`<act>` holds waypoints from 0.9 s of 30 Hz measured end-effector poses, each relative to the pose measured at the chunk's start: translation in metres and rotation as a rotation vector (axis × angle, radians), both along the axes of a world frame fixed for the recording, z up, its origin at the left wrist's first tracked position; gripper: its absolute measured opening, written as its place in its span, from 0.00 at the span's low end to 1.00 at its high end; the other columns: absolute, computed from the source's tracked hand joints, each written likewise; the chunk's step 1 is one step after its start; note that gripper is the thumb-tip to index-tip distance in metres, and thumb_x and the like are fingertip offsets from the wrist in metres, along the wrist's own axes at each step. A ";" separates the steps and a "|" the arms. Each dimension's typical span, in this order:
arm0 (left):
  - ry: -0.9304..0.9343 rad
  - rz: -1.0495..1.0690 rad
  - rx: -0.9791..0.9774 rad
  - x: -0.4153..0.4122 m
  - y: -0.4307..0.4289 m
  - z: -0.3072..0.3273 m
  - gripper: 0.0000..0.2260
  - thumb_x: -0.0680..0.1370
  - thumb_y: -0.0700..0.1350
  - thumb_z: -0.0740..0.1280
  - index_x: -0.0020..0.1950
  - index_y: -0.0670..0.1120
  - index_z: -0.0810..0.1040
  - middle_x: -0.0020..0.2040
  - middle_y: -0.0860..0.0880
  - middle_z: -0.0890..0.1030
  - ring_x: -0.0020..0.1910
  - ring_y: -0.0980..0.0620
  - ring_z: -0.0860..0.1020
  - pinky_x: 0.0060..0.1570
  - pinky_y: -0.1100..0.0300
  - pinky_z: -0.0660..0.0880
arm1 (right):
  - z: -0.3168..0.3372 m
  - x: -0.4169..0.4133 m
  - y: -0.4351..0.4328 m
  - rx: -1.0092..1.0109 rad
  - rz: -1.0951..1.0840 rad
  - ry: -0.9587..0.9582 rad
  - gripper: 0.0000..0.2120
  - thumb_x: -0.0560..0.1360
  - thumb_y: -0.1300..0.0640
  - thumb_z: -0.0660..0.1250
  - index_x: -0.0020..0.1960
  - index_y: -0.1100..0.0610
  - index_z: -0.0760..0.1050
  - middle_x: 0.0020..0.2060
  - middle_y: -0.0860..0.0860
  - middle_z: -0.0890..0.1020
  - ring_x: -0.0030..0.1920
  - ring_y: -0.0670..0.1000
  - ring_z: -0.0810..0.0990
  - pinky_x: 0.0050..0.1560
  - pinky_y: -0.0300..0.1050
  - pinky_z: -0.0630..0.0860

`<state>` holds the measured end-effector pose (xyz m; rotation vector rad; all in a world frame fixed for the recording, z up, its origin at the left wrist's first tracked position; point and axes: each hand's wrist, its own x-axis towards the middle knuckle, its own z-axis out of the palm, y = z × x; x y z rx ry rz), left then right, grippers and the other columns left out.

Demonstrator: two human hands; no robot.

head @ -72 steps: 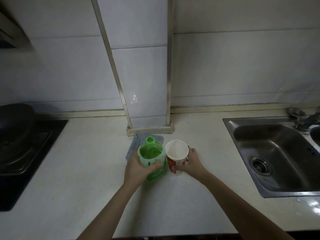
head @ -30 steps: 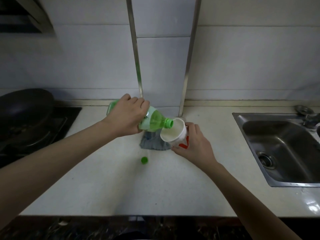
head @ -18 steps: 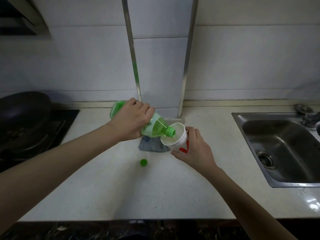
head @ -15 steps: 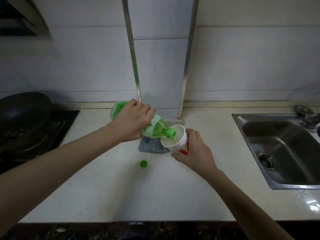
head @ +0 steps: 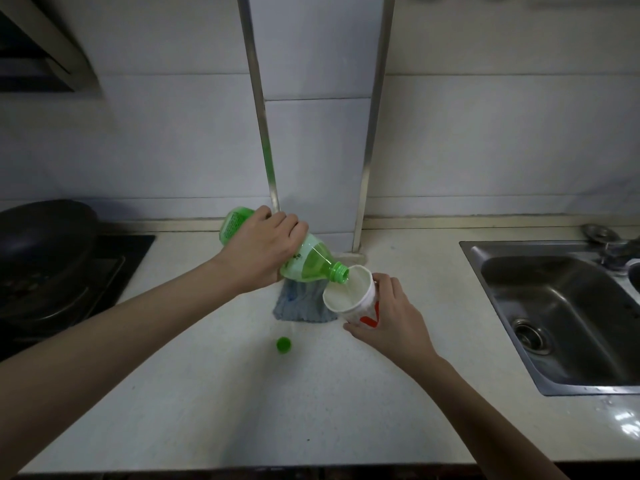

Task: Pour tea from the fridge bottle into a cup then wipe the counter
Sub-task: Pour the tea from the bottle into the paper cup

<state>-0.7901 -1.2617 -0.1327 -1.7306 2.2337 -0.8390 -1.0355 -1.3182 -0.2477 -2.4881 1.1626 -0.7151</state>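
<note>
- Your left hand (head: 263, 247) fingers clamp the tilted bottle (head: 304, 261), mouth at the cup (head: 353, 299) rim; pour underway
- Your right hand (head: 388, 320) fingers wrap the cup above the worktop (head: 242, 410)
- Cloth (head: 298, 306) untouched; wiping remains

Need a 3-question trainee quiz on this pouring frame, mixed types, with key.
1. True or false: the green cap is screwed onto the bottle.
2. Which hand holds the cup? A) left hand B) right hand C) neither
3. Fill in: the blue cloth lies on the counter behind the ____.

Key
1. False. The cap lies loose on the counter; the bottle's mouth is open over the cup.
2. B. The right hand grips the cup; the left hand tilts the bottle.
3. cup
</note>
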 end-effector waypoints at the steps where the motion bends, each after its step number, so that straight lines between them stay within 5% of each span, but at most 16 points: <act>1: -0.003 -0.002 0.000 0.001 -0.001 0.001 0.17 0.64 0.45 0.71 0.49 0.41 0.72 0.41 0.44 0.76 0.37 0.43 0.75 0.39 0.50 0.70 | -0.001 0.000 0.000 0.002 -0.001 0.000 0.42 0.60 0.38 0.77 0.67 0.54 0.65 0.57 0.50 0.74 0.51 0.45 0.74 0.45 0.34 0.71; 27: -0.009 -0.004 0.012 0.006 -0.016 0.006 0.20 0.63 0.44 0.72 0.51 0.42 0.72 0.42 0.45 0.76 0.39 0.44 0.76 0.40 0.51 0.70 | -0.010 0.003 -0.004 0.075 0.009 -0.047 0.41 0.60 0.39 0.77 0.66 0.53 0.64 0.57 0.49 0.73 0.51 0.45 0.74 0.45 0.36 0.74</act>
